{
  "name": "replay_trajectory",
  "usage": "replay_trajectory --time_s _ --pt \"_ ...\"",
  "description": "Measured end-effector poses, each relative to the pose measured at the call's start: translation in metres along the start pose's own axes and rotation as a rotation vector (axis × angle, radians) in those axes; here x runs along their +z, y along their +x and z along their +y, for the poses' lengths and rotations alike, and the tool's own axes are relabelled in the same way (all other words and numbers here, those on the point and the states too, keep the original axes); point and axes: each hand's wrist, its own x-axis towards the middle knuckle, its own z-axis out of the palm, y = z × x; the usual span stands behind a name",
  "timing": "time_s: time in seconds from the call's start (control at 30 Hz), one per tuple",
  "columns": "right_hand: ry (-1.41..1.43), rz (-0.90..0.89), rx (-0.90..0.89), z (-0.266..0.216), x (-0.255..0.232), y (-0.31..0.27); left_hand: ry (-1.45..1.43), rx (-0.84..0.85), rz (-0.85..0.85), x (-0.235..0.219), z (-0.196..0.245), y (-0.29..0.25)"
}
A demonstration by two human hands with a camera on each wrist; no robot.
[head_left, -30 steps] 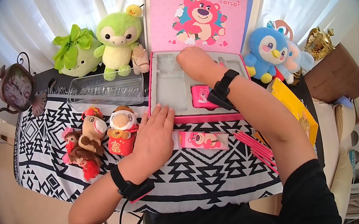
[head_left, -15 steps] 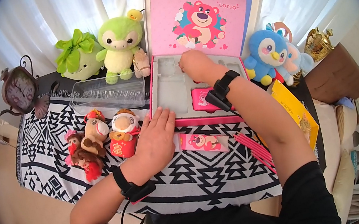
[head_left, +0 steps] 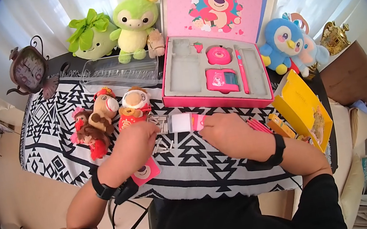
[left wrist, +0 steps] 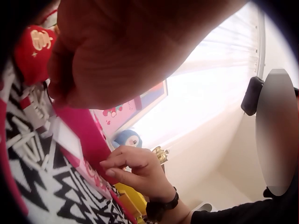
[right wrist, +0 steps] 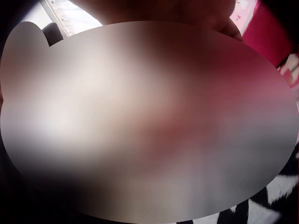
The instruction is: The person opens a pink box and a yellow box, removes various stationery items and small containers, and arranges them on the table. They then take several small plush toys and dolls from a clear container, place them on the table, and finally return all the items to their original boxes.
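Head camera, looking down on a patterned cloth [head_left: 194, 188]: the left hand [head_left: 135, 143], fingers bent downward, sits at a small clear container [head_left: 162, 123] of white sticks, while more loose sticks [head_left: 164, 146] lie on the cloth just beside it. Whether those fingers grip the container or only touch it, I cannot tell from my remote seat. A white panel [head_left: 181, 122] lies between the hands, next to a pink packet [head_left: 198, 122]. The right hand [head_left: 234, 136] is at the packet's far end; by the left wrist view, its fingers are loosely bent, thumb and forefinger slightly apart, with nothing visible between them. The right wrist view is too blurred to help me.

Beyond the hands, the pink gift box [head_left: 217, 102] stands with its lid up, and a pink card [head_left: 147, 171] lies partly under the left forearm.

The step appears, in my judgement, to be handling the small sticks and their packaging. I would steady the container low against the cloth with the left hand, and take the packet by its edge with a light pinch, so the thin walls do not buckle. Slow, level moves would suit it best; a jerk or tilt could spill more sticks.
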Motion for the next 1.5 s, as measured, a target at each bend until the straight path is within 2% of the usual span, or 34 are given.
replay_trajectory --time_s 0.07,0.13,0.23,0.37,0.43,0.53,0.67,0.73,0.83,0.97,1.13,1.47,1.5 --pt "-0.019 -0.008 0.013 -0.003 0.015 -0.001 0.038 0.008 -0.025 0.007 0.007 -0.013" --pt "-0.056 0.065 0.123 -0.005 0.021 0.001 0.051 0.008 -0.011 0.016 0.01 -0.023" --pt "0.045 0.123 0.094 -0.006 0.023 0.011 0.166 -0.015 0.064 0.024 0.007 -0.027" --pt "-0.032 0.183 -0.028 -0.012 0.021 0.035 0.263 -0.045 0.078 0.024 0.007 -0.03" --pt "-0.026 0.015 0.096 -0.013 0.023 0.047 0.271 -0.088 0.063 0.024 0.008 -0.032" --pt "0.005 -0.041 0.08 -0.002 0.043 0.061 0.273 -0.044 0.148 0.025 0.003 -0.033" --pt "0.011 -0.084 0.089 -0.002 0.041 0.064 0.324 -0.063 0.189 0.023 -0.007 -0.034" --pt "0.05 0.049 0.06 -0.001 0.039 0.058 0.32 -0.059 0.169 0.024 -0.011 -0.036" --pt "0.073 0.121 0.061 -0.002 0.032 0.053 0.296 -0.082 0.144 0.025 -0.012 -0.036" --pt "0.127 0.131 0.054 -0.005 0.02 0.036 0.292 -0.072 0.146 0.025 -0.009 -0.038" --pt "0.112 0.044 0.074 -0.016 0.008 0.005 0.251 -0.092 0.123 0.028 -0.007 -0.036" --pt "0.015 0.076 0.114 -0.02 0.003 -0.056 0.213 -0.054 0.09 0.031 -0.001 -0.038" --pt "0.027 0.037 0.169 -0.021 0.004 -0.06 0.199 -0.039 0.078 0.031 0.0 -0.039"
